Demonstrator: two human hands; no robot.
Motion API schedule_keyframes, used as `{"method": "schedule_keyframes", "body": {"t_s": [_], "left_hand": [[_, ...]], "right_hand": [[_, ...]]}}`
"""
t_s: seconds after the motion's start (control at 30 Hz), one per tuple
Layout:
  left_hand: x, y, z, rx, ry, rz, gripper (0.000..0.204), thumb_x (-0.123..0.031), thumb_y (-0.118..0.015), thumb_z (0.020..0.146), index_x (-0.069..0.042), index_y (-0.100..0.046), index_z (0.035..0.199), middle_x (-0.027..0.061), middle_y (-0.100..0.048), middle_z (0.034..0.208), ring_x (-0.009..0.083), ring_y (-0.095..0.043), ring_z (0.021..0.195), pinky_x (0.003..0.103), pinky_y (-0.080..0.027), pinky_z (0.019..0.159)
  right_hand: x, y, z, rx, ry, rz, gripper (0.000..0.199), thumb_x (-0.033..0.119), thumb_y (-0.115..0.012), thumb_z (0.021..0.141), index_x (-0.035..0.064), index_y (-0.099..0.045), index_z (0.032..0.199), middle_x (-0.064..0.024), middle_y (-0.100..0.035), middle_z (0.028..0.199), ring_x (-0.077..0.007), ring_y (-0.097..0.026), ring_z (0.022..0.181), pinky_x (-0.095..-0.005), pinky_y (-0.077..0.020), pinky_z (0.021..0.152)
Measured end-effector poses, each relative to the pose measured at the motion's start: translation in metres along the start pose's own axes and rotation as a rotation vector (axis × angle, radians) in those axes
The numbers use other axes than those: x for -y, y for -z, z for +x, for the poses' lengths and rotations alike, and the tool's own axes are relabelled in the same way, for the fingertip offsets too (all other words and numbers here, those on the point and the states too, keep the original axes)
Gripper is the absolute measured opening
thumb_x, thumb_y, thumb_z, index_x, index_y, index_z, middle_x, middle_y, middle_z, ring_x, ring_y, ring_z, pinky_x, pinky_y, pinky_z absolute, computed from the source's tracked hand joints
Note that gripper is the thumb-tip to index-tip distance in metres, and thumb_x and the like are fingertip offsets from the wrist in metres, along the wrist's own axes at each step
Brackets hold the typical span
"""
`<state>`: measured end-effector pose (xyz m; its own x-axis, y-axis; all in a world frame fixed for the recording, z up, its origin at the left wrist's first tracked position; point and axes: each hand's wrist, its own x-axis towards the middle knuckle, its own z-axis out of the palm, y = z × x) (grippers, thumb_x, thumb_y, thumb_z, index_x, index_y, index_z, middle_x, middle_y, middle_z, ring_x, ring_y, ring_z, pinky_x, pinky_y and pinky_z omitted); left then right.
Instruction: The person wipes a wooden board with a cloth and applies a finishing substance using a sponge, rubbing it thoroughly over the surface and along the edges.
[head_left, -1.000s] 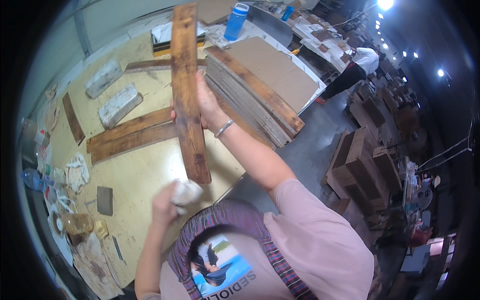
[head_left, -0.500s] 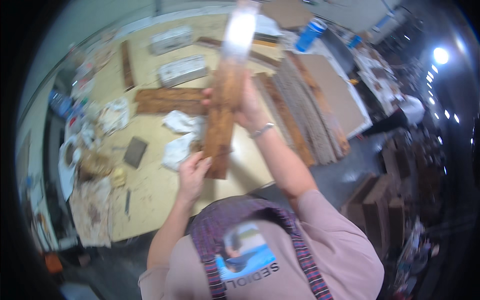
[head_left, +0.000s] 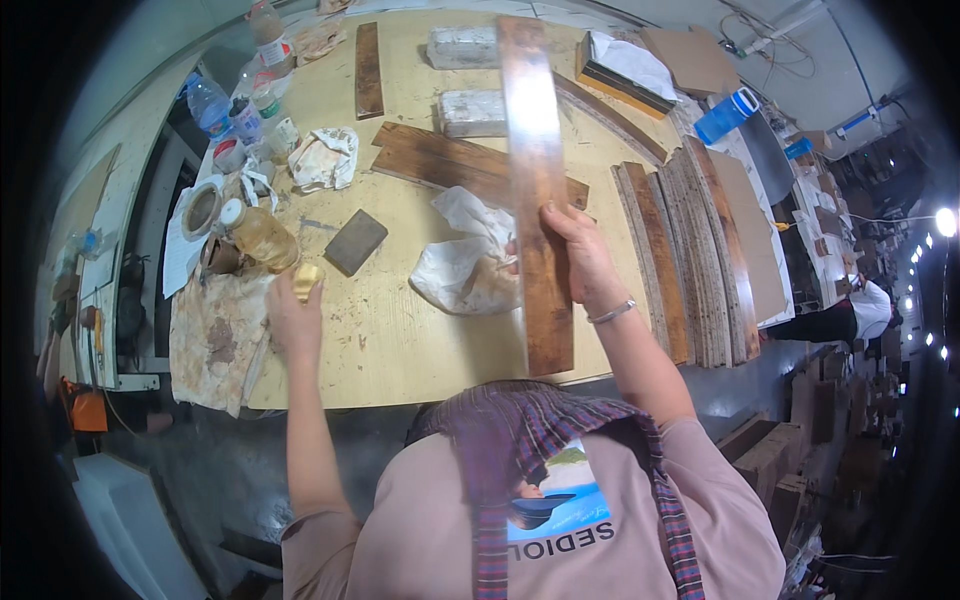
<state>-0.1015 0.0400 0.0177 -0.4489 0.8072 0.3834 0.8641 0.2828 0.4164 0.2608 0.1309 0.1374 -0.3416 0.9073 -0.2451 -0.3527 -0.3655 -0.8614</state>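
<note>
In my right hand (head_left: 588, 255) is a long brown wooden plank (head_left: 545, 290), its glossy face catching the light. The hand grips it by its right edge, with fingertips showing at the left edge. My left hand (head_left: 295, 318) is on a small yellow block (head_left: 309, 280) at the table's left, thumb and fingers around it. Close by stand a jar of amber liquid (head_left: 262, 236) and a stained cloth (head_left: 215, 335). A crumpled white cloth (head_left: 465, 265) lies left of the raised plank, partly hidden by it. Two brown planks (head_left: 440, 158) lie behind that cloth.
A dark grey block (head_left: 356, 242) sits mid-table. Stacked planks (head_left: 690, 250) stand at the right, near a blue bottle (head_left: 727, 115). Plastic bottles (head_left: 210, 108) line the left edge. Two pale wrapped blocks (head_left: 462, 47) lie at the back. Another person (head_left: 870, 308) is far right.
My left hand has left the plank's near end and moved left to the yellow block. My right hand still holds the plank. The view has shifted.
</note>
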Motion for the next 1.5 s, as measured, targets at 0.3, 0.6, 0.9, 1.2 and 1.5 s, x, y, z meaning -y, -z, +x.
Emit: {"method": "schedule_keyframes", "body": {"t_s": [0.3,0.6,0.9,1.2,1.5], "left_hand": [[-0.058,-0.007,0.008,0.191,0.071,-0.718,0.048,-0.008,-0.076,0.079,0.002,-0.059,0.123,0.013,-0.061,0.113,0.0242,-0.061,0.098,0.035,-0.051,0.086],[-0.212,0.026,0.008,0.182,-0.425,-0.868,0.048,-0.002,-0.075,0.072,-0.002,-0.061,0.117,0.0102,-0.062,0.109,0.0231,-0.06,0.094,0.033,-0.05,0.081],[-0.172,0.039,-0.062,0.366,-0.691,-0.794,0.051,-0.01,-0.076,0.059,0.0,-0.062,0.107,0.016,-0.062,0.096,0.0323,-0.06,0.086,0.04,-0.05,0.077],[-0.196,0.042,-0.084,0.428,-0.822,-0.87,0.052,-0.013,-0.078,0.057,-0.002,-0.061,0.105,0.015,-0.061,0.095,0.0335,-0.06,0.084,0.041,-0.05,0.074],[-0.213,0.02,0.06,0.04,-0.305,-0.717,0.034,-0.01,-0.073,0.079,-0.001,-0.06,0.11,0.0084,-0.059,0.099,0.0174,-0.058,0.084,0.031,-0.049,0.073]], "right_hand": [[-0.002,-0.008,0.031,0.028,-0.032,0.045,0.028,0.019,-0.052,0.099,-0.0034,-0.052,0.116,-0.0171,-0.063,0.095,-0.0289,-0.069,0.079,-0.0431,-0.0607,0.066],[0.012,-0.01,0.03,-0.022,0.054,0.052,0.029,0.018,-0.056,0.097,-0.0046,-0.059,0.115,-0.0118,-0.067,0.095,-0.0189,-0.068,0.084,-0.0344,-0.0579,0.07],[0.034,0.018,0.038,-0.137,0.144,-0.045,0.027,0.017,-0.058,0.096,-0.0072,-0.061,0.107,-0.0129,-0.067,0.092,-0.0199,-0.066,0.077,-0.0339,-0.0539,0.071],[0.029,0.012,0.036,-0.159,0.197,-0.312,0.031,0.014,-0.06,0.093,-0.0085,-0.061,0.114,-0.0106,-0.067,0.098,-0.0152,-0.062,0.087,-0.0307,-0.0498,0.078],[-0.004,0.018,-0.002,0.07,0.059,-0.491,0.038,0.025,-0.044,0.103,-0.0072,-0.058,0.118,-0.0049,-0.064,0.105,-0.0103,-0.055,0.096,-0.0283,-0.046,0.088]]}}
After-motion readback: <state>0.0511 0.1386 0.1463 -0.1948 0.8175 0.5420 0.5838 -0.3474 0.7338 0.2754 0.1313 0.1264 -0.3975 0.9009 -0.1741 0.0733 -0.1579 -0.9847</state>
